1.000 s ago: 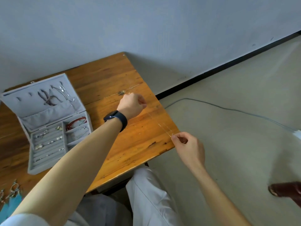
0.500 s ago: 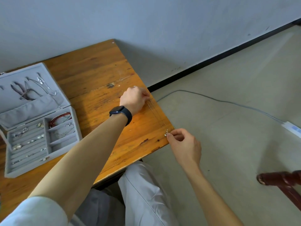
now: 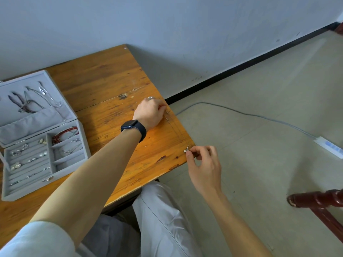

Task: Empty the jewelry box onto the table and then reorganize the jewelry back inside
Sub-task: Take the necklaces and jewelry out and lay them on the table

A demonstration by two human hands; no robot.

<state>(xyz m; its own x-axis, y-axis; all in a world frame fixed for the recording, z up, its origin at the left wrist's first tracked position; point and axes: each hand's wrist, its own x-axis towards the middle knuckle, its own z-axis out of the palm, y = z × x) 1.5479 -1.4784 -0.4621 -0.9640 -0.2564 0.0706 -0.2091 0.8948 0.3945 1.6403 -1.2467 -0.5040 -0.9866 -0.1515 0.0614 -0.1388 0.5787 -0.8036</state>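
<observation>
Thin silver necklace (image 3: 174, 127) lay drawn out nearly straight along the right edge of the wooden table (image 3: 111, 80), running between the two sets of fingers. Its small pendant (image 3: 186, 149) sat just off the right hand's (image 3: 204, 164) thumb tip, at the table's near corner. That hand's thumb and forefinger were closed in a pinch at the pendant end, the other fingers loosely curled behind. At the far end the left hand (image 3: 150, 114) was balled on the tabletop, fingers curled under, and the chain came out from beneath its fingertips. The exact hold was hidden. Ring (image 3: 150, 97) on one left finger, dark watch (image 3: 132, 127) on that wrist. Well away from both hands, out past the left forearm, the grey jewelry box (image 3: 70, 169) stood open on the table. A red bracelet (image 3: 64, 133) and small silver pieces were in its tray, chains hung in the raised lid (image 3: 46, 117). On the floor beyond the right hand's knuckles lay a grey cable (image 3: 241, 113) leading to a white power strip (image 3: 328, 146).
</observation>
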